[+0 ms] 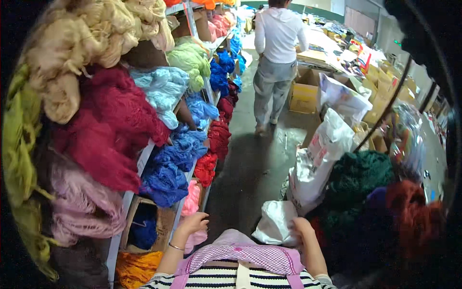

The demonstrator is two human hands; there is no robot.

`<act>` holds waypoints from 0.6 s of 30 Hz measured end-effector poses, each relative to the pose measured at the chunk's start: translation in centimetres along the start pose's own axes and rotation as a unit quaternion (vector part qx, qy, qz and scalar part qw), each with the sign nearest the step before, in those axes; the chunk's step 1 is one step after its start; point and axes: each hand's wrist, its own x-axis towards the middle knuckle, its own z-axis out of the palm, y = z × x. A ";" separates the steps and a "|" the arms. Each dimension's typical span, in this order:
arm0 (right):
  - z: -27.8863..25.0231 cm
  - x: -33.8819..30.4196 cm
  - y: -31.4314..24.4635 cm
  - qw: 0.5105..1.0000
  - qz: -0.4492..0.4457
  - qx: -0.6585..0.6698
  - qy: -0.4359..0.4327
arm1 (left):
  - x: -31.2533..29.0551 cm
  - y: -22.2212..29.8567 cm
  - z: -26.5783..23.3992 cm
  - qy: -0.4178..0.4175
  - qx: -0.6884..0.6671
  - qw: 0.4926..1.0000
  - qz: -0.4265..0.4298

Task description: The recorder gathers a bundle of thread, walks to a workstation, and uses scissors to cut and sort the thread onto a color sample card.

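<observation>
My left hand (193, 223), with a bracelet at the wrist, is held out in front of my body at the left. Its fingers are loosely bent and apart, with nothing seen in them. Close beside it, pink yarn (191, 198) hangs from the lower shelf. My right hand (302, 226) is at the right, empty as far as I can see, its fingers slightly blurred and loosely apart. It overlaps the edge of a crumpled white sack (276, 223) in the picture; whether it touches it I cannot tell.
Shelves at left hold yarn hanks: cream (91, 33), crimson (108, 125), mauve (84, 202), blue (166, 178) and orange (139, 267). Dark green yarn (361, 176) and a tall white sack (320, 159) line the right. Down the aisle (250, 164), a person (279, 53) stands near cardboard boxes (304, 94).
</observation>
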 end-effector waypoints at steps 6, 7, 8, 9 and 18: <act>-12.6 23.2 -2.5 0.967 -0.196 0.078 0.145 | 10.3 -4.2 -2.3 -0.085 -0.005 0.994 -0.067; -16.0 25.9 -4.9 0.947 -0.229 0.145 0.172 | 11.8 -5.3 -2.8 -0.084 -0.008 0.994 -0.075; -19.1 28.4 -7.4 0.921 -0.264 0.210 0.193 | 13.4 -6.7 -3.3 -0.069 -0.009 0.995 -0.078; -22.7 31.2 -8.8 0.893 -0.298 0.233 0.245 | 16.9 -7.5 -4.3 -0.050 -0.009 0.997 -0.062; -43.5 54.7 -18.7 0.851 -0.345 0.211 0.335 | 32.7 -4.8 -13.1 0.080 -0.088 0.992 -0.037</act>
